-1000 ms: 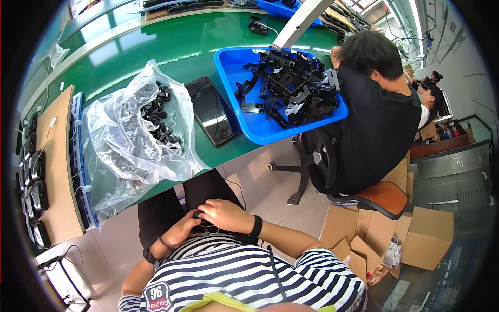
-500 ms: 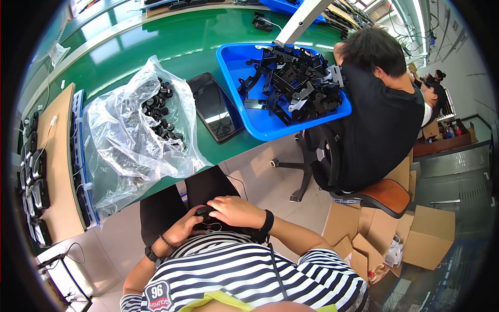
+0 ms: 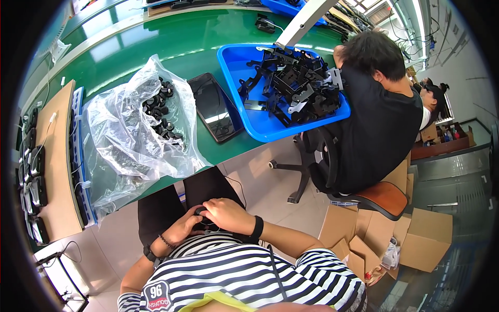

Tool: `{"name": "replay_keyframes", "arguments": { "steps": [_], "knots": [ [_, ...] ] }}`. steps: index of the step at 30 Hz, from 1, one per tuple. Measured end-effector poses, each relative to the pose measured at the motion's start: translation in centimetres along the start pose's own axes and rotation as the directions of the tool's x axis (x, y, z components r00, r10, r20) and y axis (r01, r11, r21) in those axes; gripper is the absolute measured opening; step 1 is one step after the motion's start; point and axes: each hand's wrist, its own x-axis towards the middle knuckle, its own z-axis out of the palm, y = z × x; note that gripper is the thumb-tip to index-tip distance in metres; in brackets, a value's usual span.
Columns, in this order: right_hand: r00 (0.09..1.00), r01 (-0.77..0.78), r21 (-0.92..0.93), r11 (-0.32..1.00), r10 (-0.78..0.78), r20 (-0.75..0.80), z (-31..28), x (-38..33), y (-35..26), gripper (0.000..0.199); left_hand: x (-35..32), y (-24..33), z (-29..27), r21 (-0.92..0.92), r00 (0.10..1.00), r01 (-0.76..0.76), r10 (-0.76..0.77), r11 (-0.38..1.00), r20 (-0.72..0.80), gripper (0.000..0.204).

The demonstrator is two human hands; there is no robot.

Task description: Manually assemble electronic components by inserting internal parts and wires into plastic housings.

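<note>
Close against my lap, a small black device (image 3: 199,211) with a thin pale cable sits between my two hands. My left hand (image 3: 183,228) grips it from the left, fingers curled round its side. From the right, my right hand (image 3: 228,214) closes over its top, fingertips pressed on it. Much of the device is hidden by my fingers. On the green bench beyond lies a clear plastic bag (image 3: 122,132) with small black round parts (image 3: 157,110) in it. Right of the bag rests a black tablet-like device (image 3: 215,106).
A blue tray (image 3: 260,134) heaped with black metal brackets (image 3: 301,83) stands on the bench (image 3: 208,31). At the right sits a co-worker in black (image 3: 379,130) on a wheeled chair. Cardboard boxes (image 3: 426,239) are on the floor. A board with black devices (image 3: 62,171) is at the left.
My right hand has shifted slightly left and rolled further over the device, covering more of it. My left hand stays nearly in place.
</note>
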Motion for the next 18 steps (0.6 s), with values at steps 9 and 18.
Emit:
{"name": "replay_keyframes", "arguments": {
  "steps": [9,18],
  "knots": [
    [0.999,0.045,0.085,0.995,-0.042,-0.035,-0.3,-0.2,0.3,0.027,-0.2,0.1,0.4,-0.023,1.000,-0.016,0.016,1.000,0.009,0.054],
    [0.998,0.050,0.148,0.988,-0.045,-0.034,-0.8,-0.4,0.4,0.025,-0.3,0.5,0.5,0.026,0.999,-0.035,0.035,0.999,0.022,0.049]
  ]
}}
